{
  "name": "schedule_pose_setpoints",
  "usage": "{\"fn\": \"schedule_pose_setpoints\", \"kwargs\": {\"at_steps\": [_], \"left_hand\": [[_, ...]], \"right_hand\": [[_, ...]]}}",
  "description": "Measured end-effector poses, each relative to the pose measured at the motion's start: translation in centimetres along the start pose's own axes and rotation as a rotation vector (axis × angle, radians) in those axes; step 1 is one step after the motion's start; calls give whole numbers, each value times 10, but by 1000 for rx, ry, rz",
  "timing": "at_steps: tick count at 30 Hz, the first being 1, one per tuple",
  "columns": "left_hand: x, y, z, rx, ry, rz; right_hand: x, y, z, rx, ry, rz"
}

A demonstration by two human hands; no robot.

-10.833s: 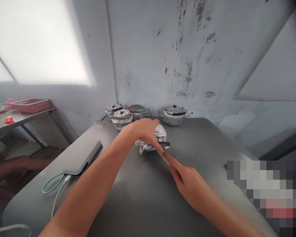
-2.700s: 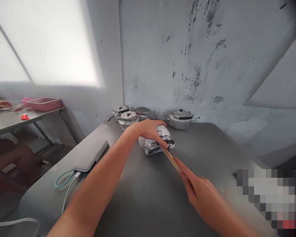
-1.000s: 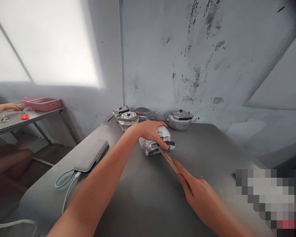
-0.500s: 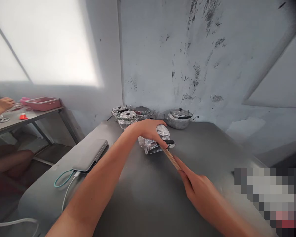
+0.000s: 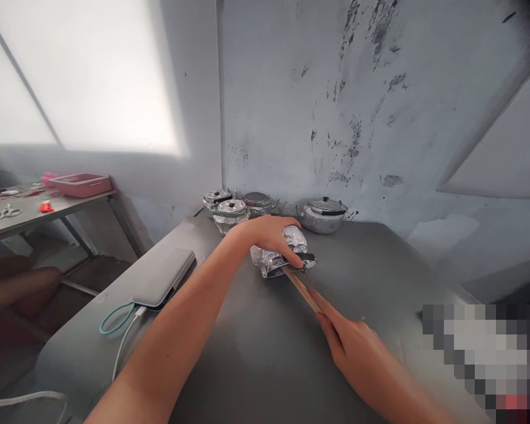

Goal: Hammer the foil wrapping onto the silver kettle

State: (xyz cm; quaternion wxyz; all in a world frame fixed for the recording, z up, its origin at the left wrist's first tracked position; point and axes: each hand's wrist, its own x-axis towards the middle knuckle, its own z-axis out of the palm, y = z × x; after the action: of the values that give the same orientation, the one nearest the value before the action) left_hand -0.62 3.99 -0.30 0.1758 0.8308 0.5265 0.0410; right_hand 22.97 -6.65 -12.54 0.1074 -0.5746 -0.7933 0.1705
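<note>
A small silver kettle [image 5: 295,237], its surface crinkled like foil, lies tipped on the grey table with its mouth towards me. My left hand [image 5: 271,232] grips it from above and the left, thumb near the black handle [image 5: 307,257]. In my right hand [image 5: 342,327] are thin wooden sticks [image 5: 301,288], pinched between thumb and fingers. Their far end reaches the kettle's mouth below my left thumb; the very tip is hidden, so how deep it goes I cannot tell.
Several silver kettles, one of them lidded [image 5: 230,209], stand at the back left; another pot [image 5: 323,215] stands by the wall. A power bank [image 5: 164,280] with a white cable lies left. On a side table are scissors [image 5: 5,213] and a pink basket [image 5: 83,185]; a person's leg [image 5: 30,288] shows below.
The sticks' far end has shifted left and down from my left thumb to the kettle's mouth. The other person's hand has left the view at the left. The camera has shifted slightly.
</note>
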Motion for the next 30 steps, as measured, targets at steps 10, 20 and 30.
{"fn": "schedule_pose_setpoints", "kwargs": {"at_steps": [10, 20, 30], "left_hand": [[-1, -8, -3, -11, 1, -18], [0, -10, -4, -13, 0, -3], [1, -14, -4, -7, -7, -5]], "right_hand": [[2, 0, 0, -17, 35, -39], [4, -2, -1, -4, -12, -11], [2, -2, -3, -24, 1, -24]]}}
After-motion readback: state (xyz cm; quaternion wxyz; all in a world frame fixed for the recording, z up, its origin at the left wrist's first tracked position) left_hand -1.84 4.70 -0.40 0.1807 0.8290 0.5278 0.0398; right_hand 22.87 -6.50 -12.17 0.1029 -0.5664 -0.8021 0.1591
